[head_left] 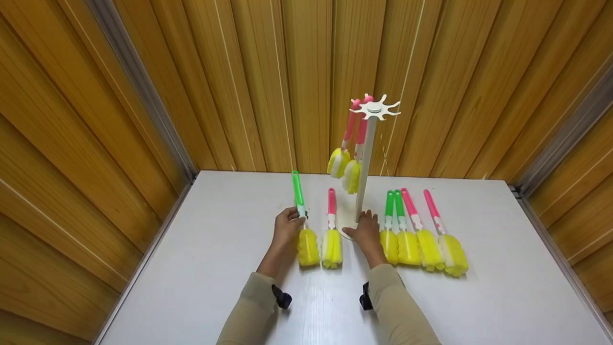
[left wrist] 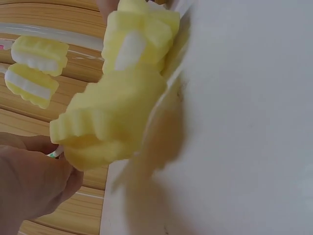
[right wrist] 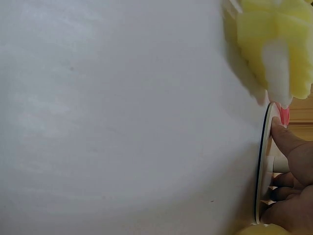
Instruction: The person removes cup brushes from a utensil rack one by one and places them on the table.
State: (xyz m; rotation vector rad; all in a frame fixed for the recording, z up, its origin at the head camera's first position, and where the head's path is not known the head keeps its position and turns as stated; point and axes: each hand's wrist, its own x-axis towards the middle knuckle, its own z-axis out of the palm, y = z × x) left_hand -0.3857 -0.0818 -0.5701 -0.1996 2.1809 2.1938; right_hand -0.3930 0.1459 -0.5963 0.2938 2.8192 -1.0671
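My left hand (head_left: 287,227) pinches a green-handled sponge brush (head_left: 297,191) near its neck. In the left wrist view the yellow sponge head (left wrist: 110,115) of that brush is close to the table and casts a shadow on it. My right hand (head_left: 367,233) rests on the round base (head_left: 346,215) of a white stand (head_left: 365,167), thumb and fingers spread about the post; the right wrist view shows the thumb pressing on the base (right wrist: 264,147). Two pink-handled sponge brushes (head_left: 352,177) hang from the stand's hooked top (head_left: 374,109). Between my hands lies a pink-handled brush (head_left: 331,247).
Right of the stand, several more sponge brushes lie side by side: two with green handles (head_left: 390,206) and two with pink handles (head_left: 432,203). The white table (head_left: 191,268) meets wood-look panels (head_left: 258,86) at its back and sides.
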